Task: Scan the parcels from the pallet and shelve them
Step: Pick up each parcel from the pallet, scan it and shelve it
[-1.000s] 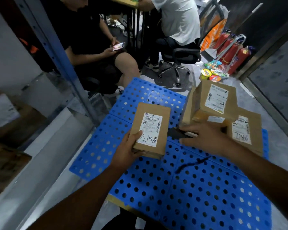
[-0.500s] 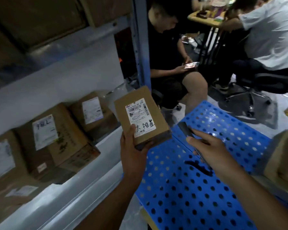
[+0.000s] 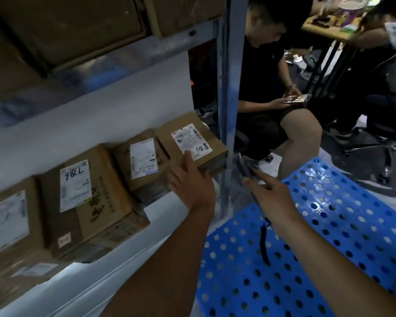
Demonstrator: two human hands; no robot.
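Resting straight fingers [image 3: 188, 159] on the small brown cardboard parcel [image 3: 207, 146], the left hand [image 3: 190, 183] is up at the grey metal shelf [image 3: 89, 277], where that parcel sits at the row's right end. The right hand [image 3: 269, 194] clamps its fingers round a dark handheld scanner [image 3: 244, 167].

One head-worn wide-angle view, facing forward and down along both forearms, close over the left hand [image 3: 189, 183] and right hand [image 3: 271, 196], shelved parcels [image 3: 188, 140] at the left fingertips, blue pallet [image 3: 329, 225] beneath the right fingers, the scanner [image 3: 244, 167] they grip blurred.
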